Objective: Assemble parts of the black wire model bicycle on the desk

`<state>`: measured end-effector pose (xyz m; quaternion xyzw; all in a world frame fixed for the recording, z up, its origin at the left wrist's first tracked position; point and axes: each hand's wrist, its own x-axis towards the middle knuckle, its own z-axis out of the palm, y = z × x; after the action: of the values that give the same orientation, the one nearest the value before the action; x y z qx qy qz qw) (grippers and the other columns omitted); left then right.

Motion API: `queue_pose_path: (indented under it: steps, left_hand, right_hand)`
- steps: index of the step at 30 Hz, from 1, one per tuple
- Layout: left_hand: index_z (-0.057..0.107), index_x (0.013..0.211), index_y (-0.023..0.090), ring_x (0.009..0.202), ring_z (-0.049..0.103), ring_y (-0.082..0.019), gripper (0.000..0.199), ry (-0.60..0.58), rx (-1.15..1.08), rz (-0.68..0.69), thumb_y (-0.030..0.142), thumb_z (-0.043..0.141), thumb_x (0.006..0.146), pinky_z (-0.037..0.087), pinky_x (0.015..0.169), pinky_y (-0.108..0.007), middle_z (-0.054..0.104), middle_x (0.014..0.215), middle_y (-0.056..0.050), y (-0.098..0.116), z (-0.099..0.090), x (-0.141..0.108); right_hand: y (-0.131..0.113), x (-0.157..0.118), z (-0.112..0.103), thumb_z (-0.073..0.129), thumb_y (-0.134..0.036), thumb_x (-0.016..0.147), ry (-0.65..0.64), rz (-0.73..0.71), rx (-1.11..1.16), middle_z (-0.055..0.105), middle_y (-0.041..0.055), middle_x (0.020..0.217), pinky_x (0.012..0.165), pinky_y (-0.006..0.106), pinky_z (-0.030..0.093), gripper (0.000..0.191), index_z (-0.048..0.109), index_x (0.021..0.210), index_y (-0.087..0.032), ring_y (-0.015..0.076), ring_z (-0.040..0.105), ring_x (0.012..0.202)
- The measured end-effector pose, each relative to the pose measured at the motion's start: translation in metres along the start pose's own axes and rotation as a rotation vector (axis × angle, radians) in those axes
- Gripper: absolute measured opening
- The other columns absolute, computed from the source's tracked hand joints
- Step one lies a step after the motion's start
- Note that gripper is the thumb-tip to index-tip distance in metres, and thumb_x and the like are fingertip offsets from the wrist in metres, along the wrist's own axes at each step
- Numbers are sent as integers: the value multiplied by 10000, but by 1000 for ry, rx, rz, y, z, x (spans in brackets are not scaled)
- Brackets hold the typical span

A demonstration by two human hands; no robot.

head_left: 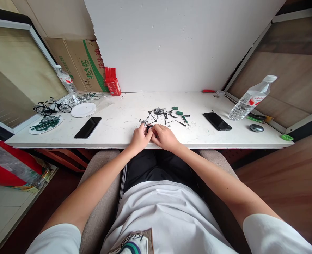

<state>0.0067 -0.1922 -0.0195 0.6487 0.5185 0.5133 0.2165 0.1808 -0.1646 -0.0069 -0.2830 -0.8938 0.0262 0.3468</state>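
Note:
My left hand [141,137] and my right hand [164,136] meet at the table's front edge, fingers closed. Between the fingertips is a small black model part [148,127], mostly hidden by the fingers, so its exact kind cannot be made out. Just beyond lie black model bicycle parts, among them a frame [152,114] and a wheel [159,110]. Dark green pieces [179,113] lie to the right of these, with a thin black tool [180,122] in front of them. A finished-looking black model bicycle [52,107] stands at the far left.
A phone [88,127] lies at left, another phone [217,121] at right. Water bottles [252,98] stand on both sides. White discs [83,110], a red box [112,83], a round dark object [256,128] and a green cap [287,137] are also on the table [118,137].

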Motion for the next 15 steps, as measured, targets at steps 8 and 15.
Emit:
queue_pose_path:
  steps: [8, 15]
  left_hand:
    - [556, 922, 228, 714, 735, -222, 147, 0, 9, 5, 322, 665, 950, 533, 638, -297, 726, 766, -48, -1, 0, -1]
    - [535, 905, 226, 704, 738, -217, 159, 5, 31, 11, 315, 656, 955, 527, 625, -286, 737, 770, -49, -2, 1, 0]
  right_hand:
    - [-1, 0, 0, 494, -247, 1016, 2, -1, -5, 587, 44, 794, 663, 338, 372, 144, 417, 894, -247, 220, 497, 711]
    - [0, 0, 1, 497, -249, 1018, 10, -10, 2, 586, 43, 798, 659, 335, 375, 149, 415, 894, -245, 216, 502, 714]
